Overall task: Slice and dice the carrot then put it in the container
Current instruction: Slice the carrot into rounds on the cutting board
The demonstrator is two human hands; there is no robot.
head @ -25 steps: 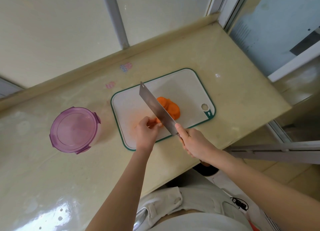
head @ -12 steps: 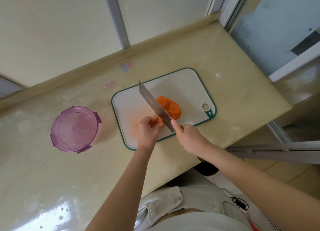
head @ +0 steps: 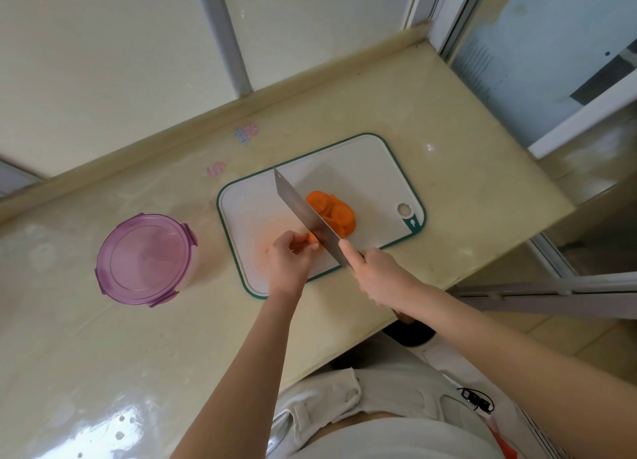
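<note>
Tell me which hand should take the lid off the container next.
Probably left. The left hand only pinches the carrot stub and is nearer the container, which stands left of the cutting board; the right hand grips the knife.

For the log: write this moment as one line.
slicing; left hand holds carrot stub; right hand grips knife; slices piled on board; container lidded

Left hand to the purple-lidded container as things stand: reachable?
Probably yes. The container sits on the counter left of the cutting board, on the left hand's side, with only counter between them. But that hand pinches the carrot stub, and the lid is on.
</note>
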